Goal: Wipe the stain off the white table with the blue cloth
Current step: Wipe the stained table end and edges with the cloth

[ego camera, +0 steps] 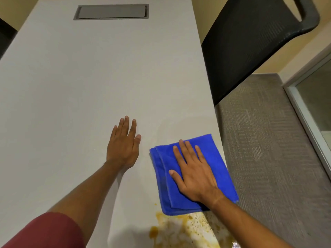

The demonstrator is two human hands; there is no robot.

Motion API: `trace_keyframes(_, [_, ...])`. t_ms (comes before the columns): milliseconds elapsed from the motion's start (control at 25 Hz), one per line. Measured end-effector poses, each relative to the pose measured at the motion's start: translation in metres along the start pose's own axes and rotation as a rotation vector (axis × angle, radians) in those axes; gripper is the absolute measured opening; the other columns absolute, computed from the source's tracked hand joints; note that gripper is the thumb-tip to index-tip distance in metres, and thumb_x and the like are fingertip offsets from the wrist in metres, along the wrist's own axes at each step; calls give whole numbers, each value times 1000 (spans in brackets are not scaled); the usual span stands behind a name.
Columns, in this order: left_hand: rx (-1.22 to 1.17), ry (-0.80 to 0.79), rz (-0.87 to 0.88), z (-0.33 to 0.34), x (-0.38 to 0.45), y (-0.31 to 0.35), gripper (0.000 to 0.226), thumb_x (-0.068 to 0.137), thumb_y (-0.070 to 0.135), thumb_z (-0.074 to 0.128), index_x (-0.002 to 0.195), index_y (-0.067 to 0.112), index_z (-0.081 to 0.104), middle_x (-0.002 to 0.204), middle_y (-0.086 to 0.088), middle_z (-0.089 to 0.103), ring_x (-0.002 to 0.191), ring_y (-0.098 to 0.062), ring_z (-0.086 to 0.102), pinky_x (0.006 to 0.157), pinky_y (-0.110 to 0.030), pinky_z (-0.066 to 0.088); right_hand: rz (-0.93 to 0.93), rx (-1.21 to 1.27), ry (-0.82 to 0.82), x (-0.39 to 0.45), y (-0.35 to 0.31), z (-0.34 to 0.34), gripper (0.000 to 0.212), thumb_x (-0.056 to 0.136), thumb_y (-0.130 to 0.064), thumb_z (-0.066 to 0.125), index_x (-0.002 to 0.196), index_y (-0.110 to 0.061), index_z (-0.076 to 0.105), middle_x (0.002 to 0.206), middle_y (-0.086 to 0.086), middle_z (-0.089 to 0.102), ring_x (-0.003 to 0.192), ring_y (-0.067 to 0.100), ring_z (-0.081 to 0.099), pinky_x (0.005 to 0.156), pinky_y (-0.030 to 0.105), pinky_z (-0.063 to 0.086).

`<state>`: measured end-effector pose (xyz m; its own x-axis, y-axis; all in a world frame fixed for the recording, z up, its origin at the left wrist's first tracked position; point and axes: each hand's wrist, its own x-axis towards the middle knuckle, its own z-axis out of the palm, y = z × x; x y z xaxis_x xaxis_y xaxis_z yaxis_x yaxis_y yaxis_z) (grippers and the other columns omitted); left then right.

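A folded blue cloth (216,158) lies flat on the white table (80,86) near its right edge. My right hand (193,172) rests palm down on top of the cloth, fingers spread, pressing it to the table. A brownish-yellow smeared stain (180,230) spreads over the table just in front of the cloth's near edge, at the bottom of the view. My left hand (123,145) lies flat on the bare table to the left of the cloth, fingers together, holding nothing.
A grey recessed cable hatch (111,12) sits in the far end of the table. A black mesh chair (254,43) stands past the table's right edge. Grey carpet (265,149) lies to the right, with a glass panel frame (304,111) at the far right.
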<state>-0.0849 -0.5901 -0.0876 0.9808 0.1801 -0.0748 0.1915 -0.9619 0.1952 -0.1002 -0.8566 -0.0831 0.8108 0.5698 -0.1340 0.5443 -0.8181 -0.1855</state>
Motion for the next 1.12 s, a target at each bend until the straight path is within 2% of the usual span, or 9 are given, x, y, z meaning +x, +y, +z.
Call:
trace_keyframes(160, [5, 14, 3, 2, -2, -1, 61, 102, 43, 13, 156, 18, 4, 166, -6, -1, 152, -20, -5, 122, -36, -3, 303, -27, 56, 14, 38, -12, 76, 97, -59, 14, 157, -13, 9, 166, 13, 4, 154, 26, -1, 124, 49, 4])
trace_keyframes(280, [29, 46, 6, 6, 0, -1, 59, 103, 40, 17, 156, 16, 10, 165, -10, 6, 153, -23, 2, 123, -39, 2, 425, -43, 76, 57, 52, -25, 73, 98, -54, 18, 156, -9, 11, 165, 18, 9, 153, 33, 4, 123, 52, 7])
trace_keyframes(360, [39, 55, 3, 7, 2, -2, 59, 102, 39, 18, 156, 15, 12, 165, -11, 8, 153, -25, 5, 123, -40, 5, 379, -62, 56, 82, 37, -24, 72, 99, -52, 18, 156, -9, 9, 165, 19, 6, 153, 34, 2, 123, 52, 5])
trace_keyframes(520, [5, 53, 23, 7, 2, -5, 58, 103, 38, 19, 156, 15, 15, 165, -11, 11, 153, -25, 6, 122, -40, 5, 107, -39, 16, 88, -17, -10, 72, 99, -53, 18, 157, -11, 8, 166, 14, 3, 153, 30, -1, 124, 50, 3])
trace_keyframes(680, [-24, 27, 48, 5, 1, -8, 59, 102, 39, 18, 156, 15, 13, 165, -11, 8, 153, -24, 3, 123, -39, 2, -74, -43, -14, 31, -27, 0, 71, 99, -55, 22, 157, -13, 16, 166, 11, 10, 154, 26, 2, 123, 50, 9])
trace_keyframes(760, [-19, 27, 39, 5, 0, -7, 58, 103, 38, 18, 156, 15, 12, 165, -10, 6, 153, -23, 2, 122, -38, 1, -93, -50, -25, 0, -13, 3, 71, 100, -57, 23, 157, -15, 16, 166, 10, 10, 154, 23, 1, 123, 47, 8])
trace_keyframes(880, [-4, 20, 38, 5, -2, -6, 59, 103, 40, 16, 156, 16, 8, 166, -8, 3, 153, -22, -1, 123, -37, -1, 110, -82, -3, -13, 18, -1, 74, 99, -59, 18, 157, -15, 10, 166, 10, 4, 154, 23, -4, 124, 47, 5])
trace_keyframes(1000, [10, 31, 34, 6, -2, -6, 59, 103, 39, 16, 156, 14, 10, 165, -11, 5, 153, -24, 1, 123, -39, 1, 330, -76, 46, 16, 29, -10, 78, 97, -60, 14, 157, -11, 8, 166, 14, 4, 153, 27, -1, 124, 48, 4])
trace_keyframes(1120, [26, 32, 27, 8, -5, -5, 60, 103, 41, 15, 157, 15, 7, 166, -10, 3, 153, -25, 0, 123, -39, 1, 396, -66, 73, 49, 12, -11, 78, 96, -59, 15, 156, -9, 11, 164, 20, 8, 153, 34, 3, 123, 52, 5])
